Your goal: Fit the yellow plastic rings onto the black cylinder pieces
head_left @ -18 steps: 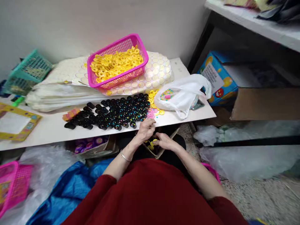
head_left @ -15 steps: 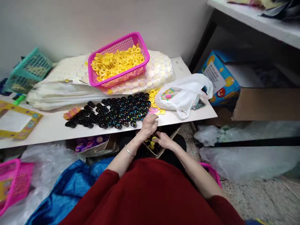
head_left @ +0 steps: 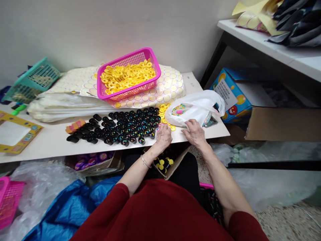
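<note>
My left hand (head_left: 164,135) rests on the white table's (head_left: 50,142) front edge, fingers curled down beside the right end of a block of several small black tubes (head_left: 125,125) and a few loose yellow rings (head_left: 165,115). My right hand (head_left: 194,131) lies on the table edge at the white plastic bag (head_left: 198,107), fingers bent against its lower side; whether it grips the bag is unclear. On my lap sits a small cardboard box (head_left: 167,164) with black tubes capped in yellow.
A pink basket (head_left: 129,75) of yellow rings stands on sticker sheets (head_left: 165,88) at the back. A teal basket (head_left: 32,80) and yellow frame (head_left: 16,132) lie at left. A blue carton (head_left: 230,92) and brown cardboard (head_left: 283,124) sit at right under a shelf (head_left: 271,50).
Both hands rose from the lap box to the table edge; the right hand moved right to the plastic bag. The camera tilted slightly.
</note>
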Available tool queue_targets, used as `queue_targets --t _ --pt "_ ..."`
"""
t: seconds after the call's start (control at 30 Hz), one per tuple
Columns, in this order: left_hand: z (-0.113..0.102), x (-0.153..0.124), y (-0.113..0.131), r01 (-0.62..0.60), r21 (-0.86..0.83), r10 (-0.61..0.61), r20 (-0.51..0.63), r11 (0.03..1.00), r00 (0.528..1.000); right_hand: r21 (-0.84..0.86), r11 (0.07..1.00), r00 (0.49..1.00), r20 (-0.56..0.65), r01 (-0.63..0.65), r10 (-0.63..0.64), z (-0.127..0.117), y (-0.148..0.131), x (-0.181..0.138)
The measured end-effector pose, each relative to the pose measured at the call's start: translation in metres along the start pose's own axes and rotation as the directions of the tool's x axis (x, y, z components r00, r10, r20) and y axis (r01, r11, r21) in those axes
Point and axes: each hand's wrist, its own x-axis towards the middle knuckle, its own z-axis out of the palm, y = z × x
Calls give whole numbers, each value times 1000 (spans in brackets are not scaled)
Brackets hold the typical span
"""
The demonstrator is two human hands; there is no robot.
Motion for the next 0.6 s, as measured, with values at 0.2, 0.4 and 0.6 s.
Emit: queue_targets --t 0.2,0.4,0.6 --pt "8 5 -1 -20 -1 20 -14 1000 1000 -409 911 993 79 -46 86 19 -1 28" --pt "4 11 8 -8 32 10 -73 999 997 -490 871 980 162 -20 113 15 0 66" --pt "-12 41 21 10 7 -9 -124 1000 992 -404 912 983 181 74 1 2 8 66"
